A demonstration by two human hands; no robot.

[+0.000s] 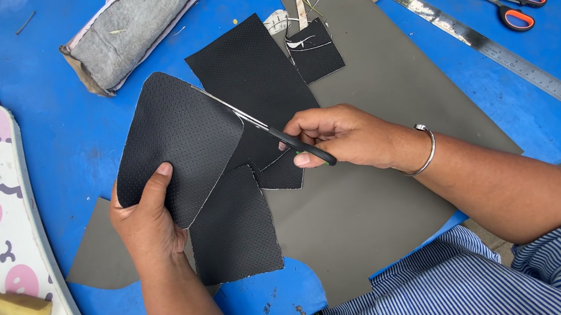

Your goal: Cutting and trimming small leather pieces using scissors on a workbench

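Scissors (248, 120), gripped in the right hand (341, 136), are angled up-left into black perforated leather (176, 138) pinched by the left hand (147, 218).

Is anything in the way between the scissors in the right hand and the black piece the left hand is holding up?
Nothing visible. The right hand holds the scissors with the blades already at the edge of the rounded black piece, which the left hand holds up above the other black pieces on the grey sheet.
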